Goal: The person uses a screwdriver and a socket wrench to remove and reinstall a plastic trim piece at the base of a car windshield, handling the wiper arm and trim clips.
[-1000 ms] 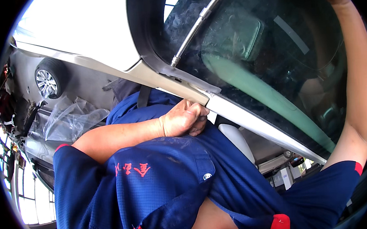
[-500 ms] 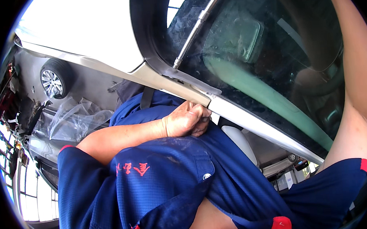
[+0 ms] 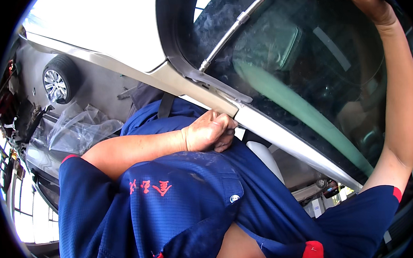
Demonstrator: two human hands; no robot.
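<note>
Flanking smudged windshield (image 3: 303, 83), grey floor (image 3: 97, 83)

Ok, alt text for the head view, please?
A curled left hand is beside a white car pillar; the right hand is raised over the dark glass windshield. A navy fabric shirt fills the lower middle, with a black silver-spoked wheel and crumpled clear plastic at left.

grips, two: left grip (image 3: 211, 131) at frame centre, right grip (image 3: 368, 1) at upper right. windshield (image 3: 303, 83), one. wiper arm (image 3: 227, 35), one, upper centre. pale strip (image 3: 331, 49), one, upper right. wheels, two: first wheel (image 3: 54, 82) at left, second wheel (image 3: 321, 183) at lower right.
</note>
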